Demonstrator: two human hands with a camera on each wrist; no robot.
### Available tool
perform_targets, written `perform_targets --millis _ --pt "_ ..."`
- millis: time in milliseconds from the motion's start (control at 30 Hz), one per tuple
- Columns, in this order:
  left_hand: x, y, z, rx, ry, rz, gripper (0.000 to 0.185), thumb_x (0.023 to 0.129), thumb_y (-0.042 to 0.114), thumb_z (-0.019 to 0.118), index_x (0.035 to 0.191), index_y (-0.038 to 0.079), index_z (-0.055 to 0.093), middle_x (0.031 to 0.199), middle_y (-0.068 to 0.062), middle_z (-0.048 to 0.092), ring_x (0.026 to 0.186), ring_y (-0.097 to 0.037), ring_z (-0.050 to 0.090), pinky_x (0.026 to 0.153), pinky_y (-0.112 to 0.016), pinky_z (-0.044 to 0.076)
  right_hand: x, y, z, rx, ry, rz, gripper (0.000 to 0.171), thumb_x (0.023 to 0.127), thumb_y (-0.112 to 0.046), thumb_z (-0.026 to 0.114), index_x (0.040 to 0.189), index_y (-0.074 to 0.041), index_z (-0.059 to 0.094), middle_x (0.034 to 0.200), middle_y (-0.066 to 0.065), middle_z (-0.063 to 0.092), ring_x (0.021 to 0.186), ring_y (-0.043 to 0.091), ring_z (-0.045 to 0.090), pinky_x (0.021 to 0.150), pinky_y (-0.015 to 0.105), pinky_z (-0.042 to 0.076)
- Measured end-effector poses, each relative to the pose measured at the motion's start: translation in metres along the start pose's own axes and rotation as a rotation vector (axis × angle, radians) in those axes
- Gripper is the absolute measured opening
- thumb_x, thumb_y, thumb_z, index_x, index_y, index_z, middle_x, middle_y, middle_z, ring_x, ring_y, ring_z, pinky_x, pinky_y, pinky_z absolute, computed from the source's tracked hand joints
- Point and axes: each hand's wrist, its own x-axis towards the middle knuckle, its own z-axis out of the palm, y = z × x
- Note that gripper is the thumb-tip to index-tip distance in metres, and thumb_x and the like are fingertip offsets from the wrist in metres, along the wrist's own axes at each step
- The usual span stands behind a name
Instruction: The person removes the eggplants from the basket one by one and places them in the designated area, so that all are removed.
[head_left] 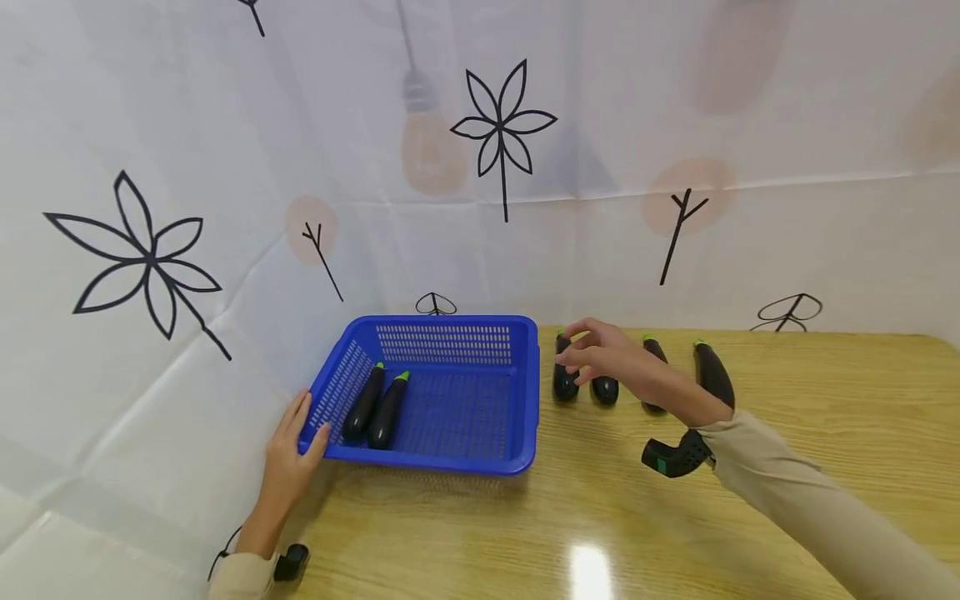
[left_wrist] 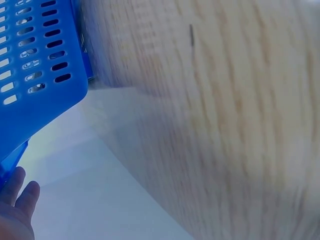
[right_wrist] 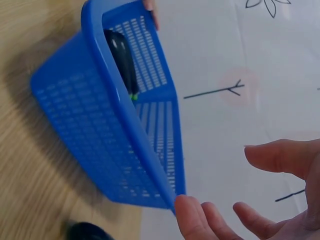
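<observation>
Patterned white backdrop (head_left: pixel 675 100), wooden table (head_left: pixel 825 400)

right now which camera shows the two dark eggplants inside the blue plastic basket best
The head view: both dark eggplants lie side by side, fully visible, at the left end of the blue plastic basket. The right wrist view shows only one dark eggplant partly behind the basket wall. The left wrist view shows none, only the basket's wall.

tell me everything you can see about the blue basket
The blue basket is a rectangular, tray-like bin of what looks like moulded plastic, with slotted walls, a perforated floor and a smooth rolled rim. It sits flat and upright on the wooden table, at its left end against the printed white backdrop. Two dark eggplants with green stems lie side by side along its left inner wall. The left hand rests on its near left corner. The right hand is apart from it, over the eggplants outside.
</observation>
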Motion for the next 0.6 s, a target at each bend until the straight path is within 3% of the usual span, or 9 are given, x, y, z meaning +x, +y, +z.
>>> perform_targets --millis 200,467,600 --pt "-0.001 -0.001 -0.001 -0.014 -0.003 0.003 0.061 0.089 0.013 0.062 0.142 -0.003 0.038 0.147 -0.019 0.036 0.128 -0.045 0.036 0.094 -0.065 0.034 0.011 -0.003 0.015 0.019 -0.028 -0.013 0.056 0.091 -0.024 0.062 0.134 0.003 0.037 0.115 0.023 0.055 0.100 0.030 0.059 0.083 0.044 0.052" --pt "0.001 0.001 -0.001 -0.008 -0.002 0.000 0.061 0.090 0.014 0.062 0.143 -0.001 0.037 0.147 -0.018 0.035 0.130 -0.043 0.035 0.096 -0.064 0.033 0.025 -0.010 0.035 0.051 -0.066 -0.003 0.056 0.090 -0.022 0.065 0.133 0.001 0.038 0.114 0.024 0.055 0.101 0.040 0.057 0.080 0.043 0.053" --pt "0.001 0.002 -0.001 -0.006 -0.002 -0.005 0.061 0.090 0.015 0.062 0.143 -0.001 0.038 0.147 -0.018 0.035 0.130 -0.043 0.035 0.097 -0.064 0.033 0.031 -0.014 0.044 0.065 -0.088 -0.008 0.054 0.089 -0.021 0.066 0.131 0.001 0.040 0.110 0.024 0.057 0.095 0.035 0.060 0.079 0.042 0.053"
